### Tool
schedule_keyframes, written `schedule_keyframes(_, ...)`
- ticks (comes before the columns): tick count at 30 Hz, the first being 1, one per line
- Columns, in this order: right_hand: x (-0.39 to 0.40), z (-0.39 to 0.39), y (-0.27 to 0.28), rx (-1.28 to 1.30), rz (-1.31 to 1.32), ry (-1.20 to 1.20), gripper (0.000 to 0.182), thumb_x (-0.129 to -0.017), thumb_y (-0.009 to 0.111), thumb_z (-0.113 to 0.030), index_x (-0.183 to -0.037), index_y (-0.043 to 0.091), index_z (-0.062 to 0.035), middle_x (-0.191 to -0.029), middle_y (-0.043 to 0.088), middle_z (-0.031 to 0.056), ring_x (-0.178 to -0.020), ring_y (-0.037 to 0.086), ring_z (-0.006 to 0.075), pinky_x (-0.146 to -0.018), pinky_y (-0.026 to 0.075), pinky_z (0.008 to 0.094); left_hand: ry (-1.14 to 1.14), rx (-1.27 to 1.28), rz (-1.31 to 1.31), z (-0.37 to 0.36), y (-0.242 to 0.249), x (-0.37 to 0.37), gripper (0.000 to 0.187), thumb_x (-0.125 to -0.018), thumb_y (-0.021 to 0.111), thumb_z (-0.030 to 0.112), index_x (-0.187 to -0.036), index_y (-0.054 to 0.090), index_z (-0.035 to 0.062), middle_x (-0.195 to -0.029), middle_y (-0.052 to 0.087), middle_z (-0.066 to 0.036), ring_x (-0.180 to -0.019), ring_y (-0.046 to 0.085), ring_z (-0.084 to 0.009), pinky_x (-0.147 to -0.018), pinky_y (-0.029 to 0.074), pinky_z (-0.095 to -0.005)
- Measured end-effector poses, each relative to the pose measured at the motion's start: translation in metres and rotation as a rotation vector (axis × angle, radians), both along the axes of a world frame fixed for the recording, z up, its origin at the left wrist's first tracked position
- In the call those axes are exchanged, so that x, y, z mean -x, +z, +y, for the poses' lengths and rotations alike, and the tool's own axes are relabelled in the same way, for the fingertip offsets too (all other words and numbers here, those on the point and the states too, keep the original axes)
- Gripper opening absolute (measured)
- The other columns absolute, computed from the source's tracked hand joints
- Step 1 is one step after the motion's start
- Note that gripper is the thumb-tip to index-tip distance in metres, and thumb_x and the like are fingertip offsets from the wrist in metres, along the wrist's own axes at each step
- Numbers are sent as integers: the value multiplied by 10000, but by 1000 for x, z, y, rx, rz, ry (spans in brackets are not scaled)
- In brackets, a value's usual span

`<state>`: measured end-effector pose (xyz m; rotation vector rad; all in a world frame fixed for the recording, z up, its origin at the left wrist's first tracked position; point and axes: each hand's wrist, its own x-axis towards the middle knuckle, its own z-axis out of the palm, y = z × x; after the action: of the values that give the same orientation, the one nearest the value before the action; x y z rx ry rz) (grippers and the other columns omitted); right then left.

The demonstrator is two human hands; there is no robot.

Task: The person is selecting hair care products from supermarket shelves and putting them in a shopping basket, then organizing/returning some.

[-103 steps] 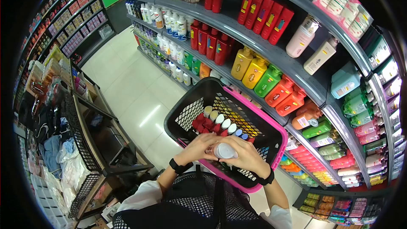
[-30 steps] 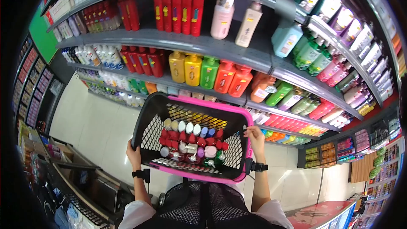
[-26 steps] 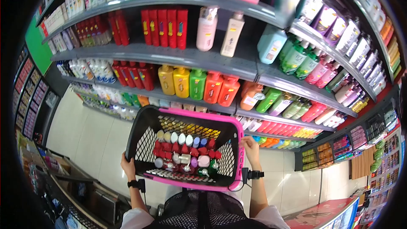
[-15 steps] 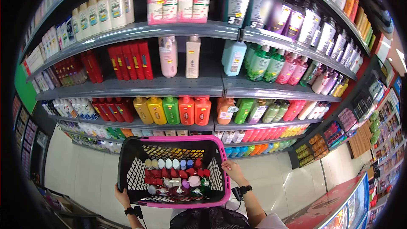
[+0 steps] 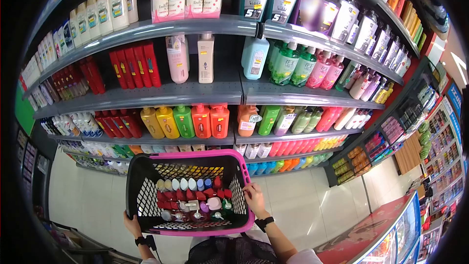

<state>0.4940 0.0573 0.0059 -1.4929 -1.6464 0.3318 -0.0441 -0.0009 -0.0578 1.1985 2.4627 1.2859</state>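
A black shopping basket (image 5: pixel 195 154) with a pink rim is in front of my body, tilted so that its inside shows. Rows of bottles (image 5: pixel 190 184) fill part of it: white and blue caps at the back, red ones in the middle, pump tops nearest me. My left hand (image 5: pixel 131 224) is closed on the basket's lower left side, its fingers partly hidden behind the wall. At the right rim, my right hand (image 5: pixel 254 199) has its fingers bent against the pink edge. A dark band sits on each wrist.
Ahead, shelves (image 5: pixel 171 99) carry shampoo and lotion bottles, with yellow, green and orange pump bottles (image 5: pixel 183 121) just beyond the basket. Pale floor tiles (image 5: pixel 293 200) lie around me. A red display unit (image 5: pixel 361 225) stands close on the right, and a dark rack (image 5: pixel 73 244) at lower left.
The shelves have shifted left and slightly up in view as my head turned. The basket and both hands appear further left, and the bottles in the basket keep their arrangement.
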Motion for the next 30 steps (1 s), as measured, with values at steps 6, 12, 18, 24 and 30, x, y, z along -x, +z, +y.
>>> schedule_keyframes(6,5,-4,-7,-4,-44,-2,136,-730,614,38,-832,639,-48,-997,549,129,-962,531,323,-835,456,400,-12,-18,-60,2,33,-22,441,-732,630,-1,-1164,552,-51,-998,647,-244,-943,638,-347,-861,477,-396)
schedule_keyframes(12,7,-5,-9,-22,-64,18,147,-722,613,53,-826,633,-50,-998,544,127,-962,523,309,-825,451,402,17,-4,-19,-1,29,-20,440,-723,638,13,-1157,570,-8,-940,656,-253,-914,652,-379,-808,494,-405)
schedule_keyframes(18,9,-3,-3,-31,-89,25,127,-741,610,53,-823,625,-43,-982,541,122,-965,518,301,-826,440,395,80,51,-39,-2,32,-21,434,-738,655,85,-1157,574,3,-984,654,-249,-951,642,-383,-824,493,-405)
schedule_keyframes(24,13,-1,2,-37,-43,-9,119,-741,590,69,-790,619,-35,-936,546,118,-930,529,296,-805,439,381,79,38,-74,-4,26,-18,415,-746,627,62,-1153,577,-1,-991,644,-253,-944,624,-404,-837,492,-423)
schedule_keyframes(30,13,-1,-4,-76,-6,-34,105,-746,582,69,-794,604,-22,-931,564,127,-929,554,303,-822,448,382,43,31,-70,-5,24,-15,437,-735,612,30,-1169,563,6,-1039,633,-247,-977,607,-412,-856,482,-441)
